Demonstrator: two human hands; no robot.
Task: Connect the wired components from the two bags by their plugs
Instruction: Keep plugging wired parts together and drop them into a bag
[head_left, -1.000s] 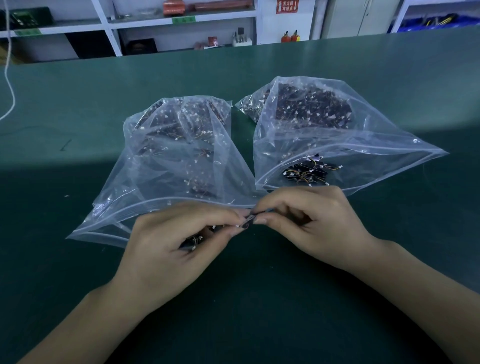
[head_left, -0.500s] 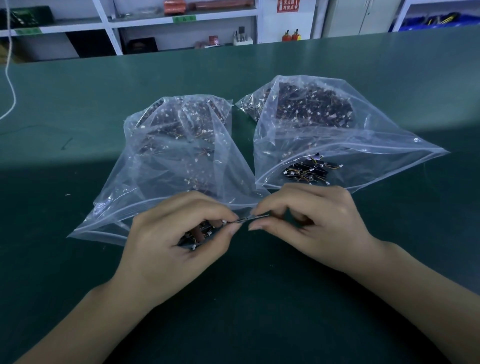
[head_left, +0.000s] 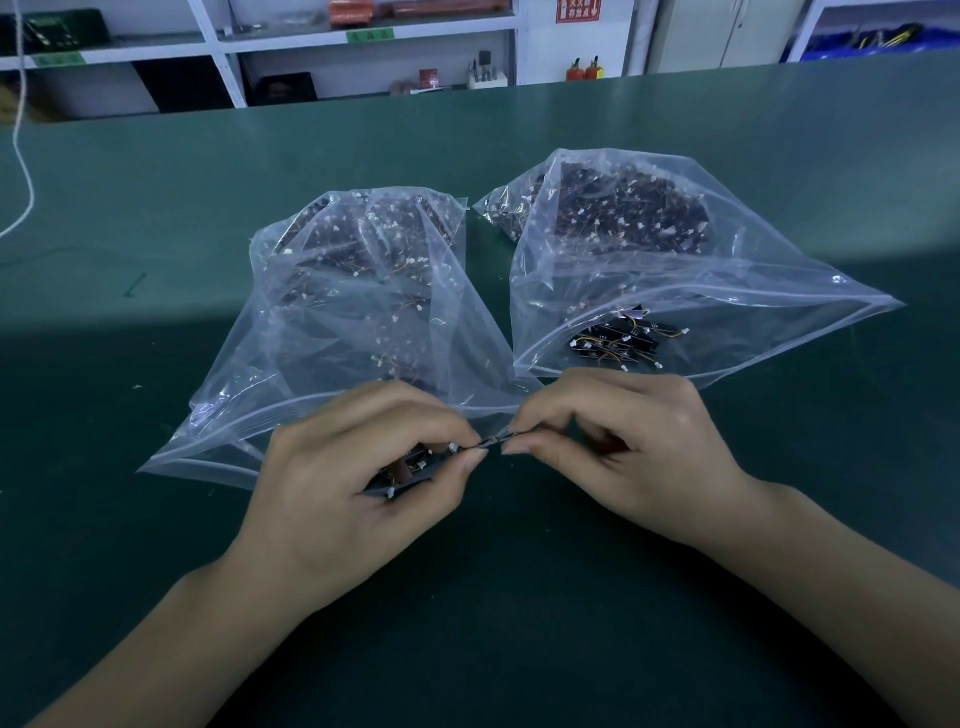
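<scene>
Two clear zip bags lie open toward me on the green table. The left bag and the right bag each hold a heap of dark wired components with white plugs. A small loose cluster of components sits near the right bag's mouth. In front of the bags, my left hand cups several components in its palm and pinches a thin wired component at its fingertips. My right hand pinches the other end of that piece, fingertips nearly meeting.
The green table stretches around and in front of the bags. A white cord hangs at the far left. White shelving with boxes and small items stands beyond the table's far edge.
Both hands have drawn slightly toward me and apart, so a short stretch of the pinched piece now shows between the fingertips. The bags have not moved.
</scene>
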